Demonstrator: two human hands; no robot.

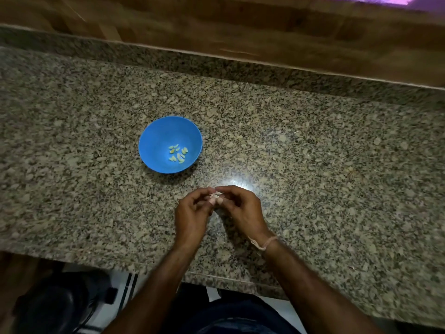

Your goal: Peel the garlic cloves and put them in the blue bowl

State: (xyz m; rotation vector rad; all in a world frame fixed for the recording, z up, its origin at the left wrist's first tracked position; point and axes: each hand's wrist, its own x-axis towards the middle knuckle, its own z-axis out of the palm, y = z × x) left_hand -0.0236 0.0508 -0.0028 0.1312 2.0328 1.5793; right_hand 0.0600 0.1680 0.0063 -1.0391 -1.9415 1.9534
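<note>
Speckled granite counter is running under a wooden backsplash, with glare lying on the stone just beyond the hands. Blue bowl is sitting left of centre, already holding a small cluster of peeled cloves. Both hands are meeting near the front edge, well apart from the bowl. Left hand is pinching one garlic clove with curled fingers; right hand, thread band at the wrist, is pinching the papery skin at the clove's top. Judgement: peeling is under way. To do it well, the left should be holding the clove steady while the right is drawing the skin off along its length, checking for clinging flakes before dropping it in the bowl.
</note>
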